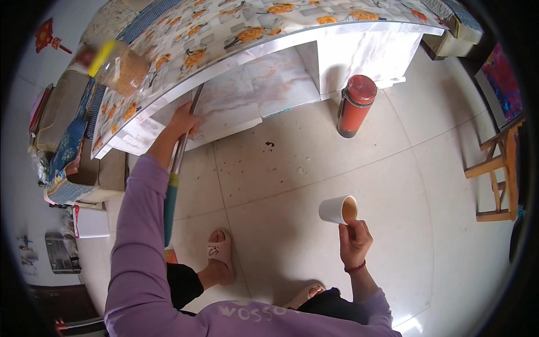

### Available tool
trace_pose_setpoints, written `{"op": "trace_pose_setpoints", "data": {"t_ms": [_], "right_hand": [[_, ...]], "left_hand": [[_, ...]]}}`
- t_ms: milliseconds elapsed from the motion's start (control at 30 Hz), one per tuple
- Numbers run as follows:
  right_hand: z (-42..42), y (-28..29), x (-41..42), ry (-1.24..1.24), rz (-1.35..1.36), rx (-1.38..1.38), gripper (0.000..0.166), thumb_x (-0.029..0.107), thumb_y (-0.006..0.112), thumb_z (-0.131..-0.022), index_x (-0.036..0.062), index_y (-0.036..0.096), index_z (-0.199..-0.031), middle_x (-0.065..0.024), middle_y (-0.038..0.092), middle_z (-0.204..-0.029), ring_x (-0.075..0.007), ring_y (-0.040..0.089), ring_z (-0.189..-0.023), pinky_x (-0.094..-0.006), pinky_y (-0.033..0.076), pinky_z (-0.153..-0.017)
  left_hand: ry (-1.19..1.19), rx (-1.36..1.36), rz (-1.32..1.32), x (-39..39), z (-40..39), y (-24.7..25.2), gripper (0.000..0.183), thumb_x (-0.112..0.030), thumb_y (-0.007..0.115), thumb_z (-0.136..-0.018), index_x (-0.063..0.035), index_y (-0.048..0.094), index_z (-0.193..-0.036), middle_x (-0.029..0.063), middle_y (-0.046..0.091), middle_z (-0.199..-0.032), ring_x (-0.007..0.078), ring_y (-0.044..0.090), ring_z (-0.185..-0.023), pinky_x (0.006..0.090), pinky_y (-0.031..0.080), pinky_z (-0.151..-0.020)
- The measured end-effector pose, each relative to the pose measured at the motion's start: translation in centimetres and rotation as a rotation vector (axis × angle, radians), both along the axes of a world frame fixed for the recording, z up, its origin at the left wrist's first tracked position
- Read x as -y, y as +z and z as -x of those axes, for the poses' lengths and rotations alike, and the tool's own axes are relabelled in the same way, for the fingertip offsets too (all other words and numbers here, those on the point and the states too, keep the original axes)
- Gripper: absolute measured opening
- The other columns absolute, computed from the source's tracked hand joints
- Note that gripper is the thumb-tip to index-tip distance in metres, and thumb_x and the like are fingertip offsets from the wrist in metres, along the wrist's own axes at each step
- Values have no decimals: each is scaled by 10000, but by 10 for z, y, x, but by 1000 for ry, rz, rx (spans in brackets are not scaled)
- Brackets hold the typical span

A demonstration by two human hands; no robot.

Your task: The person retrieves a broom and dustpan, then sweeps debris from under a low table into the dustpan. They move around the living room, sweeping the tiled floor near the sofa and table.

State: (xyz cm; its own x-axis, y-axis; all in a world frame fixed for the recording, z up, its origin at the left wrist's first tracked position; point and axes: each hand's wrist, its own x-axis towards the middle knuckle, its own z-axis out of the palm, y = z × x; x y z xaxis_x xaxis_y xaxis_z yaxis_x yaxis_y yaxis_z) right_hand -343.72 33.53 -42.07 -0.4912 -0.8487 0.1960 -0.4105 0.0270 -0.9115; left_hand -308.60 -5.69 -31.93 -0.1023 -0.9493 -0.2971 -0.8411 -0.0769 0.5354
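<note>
My left hand (183, 119) is wrapped around a metal pole (181, 151) with a teal and green grip. The pole's far end passes under the tabletop and is hidden there. In my right hand (356, 242) is a white cup (333, 210), pinched at its rim and tipped on its side above the floor. The cup's inside looks tan; I cannot tell whether that is liquid. Dark crumbs and bits of debris (269, 144) lie scattered on the tiled floor (290, 223), between me and the table.
A marble-patterned table (358, 52) with a flowered cover (227, 25) spans the front. On it stands a clear yellow-lidded jar (126, 71). A red cylindrical container (357, 107) stands on the floor. A wooden stool (501, 168) is at right, a sofa (105, 175) at left.
</note>
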Motion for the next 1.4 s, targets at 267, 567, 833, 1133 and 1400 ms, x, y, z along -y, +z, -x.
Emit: {"op": "trace_pose_setpoints", "data": {"t_ms": [267, 567, 833, 1133, 1400], "right_hand": [[-2, -17, -1, -24, -49, 103, 153, -38, 656, -752, 23, 601, -881, -60, 545, -727, -102, 542, -552, -220, 416, -490], [-3, -11, 8, 1, 11, 126, 136, -19, 649, -775, 17, 593, -893, -60, 548, -753, -95, 550, -563, -212, 431, -497], [0, -7, 5, -4, 16, 124, 155, -26, 661, -759, 18, 593, -891, -61, 554, -745, -95, 559, -558, -215, 432, -478], [5, -15, -4, -47, -117, 111, 156, -34, 659, -753, 19, 596, -885, -58, 548, -738, -89, 550, -558, -204, 419, -479], [11, -35, -1, -107, -119, 194, 155, -46, 646, -760, 18, 598, -893, -54, 543, -745, -95, 543, -573, -213, 422, -501]], "left_hand": [[-117, 186, -161, -66, 3, 5, 750, -69, 464, -803, -139, 81, -1443, 169, 561, -670, 226, 513, -417, 377, 450, -378], [-142, 286, -341, -291, 3, 136, 708, -59, 517, -771, -78, 236, -1421, 58, 490, -612, 142, 459, -547, 276, 408, -552], [62, 78, -80, -176, -17, 82, 652, -57, 505, -827, -181, 267, -1422, -1, 417, -501, 89, 392, -362, 272, 337, -324], [-68, 36, 67, 98, 54, -42, 612, -91, 490, -769, -70, 361, -1367, 115, 536, -589, 209, 510, -435, 342, 427, -420], [-480, 398, 327, 42, 57, -71, 682, -60, 485, -810, -73, 187, -1424, 311, 491, -1142, 381, 537, -1009, 387, 426, -853]]}}
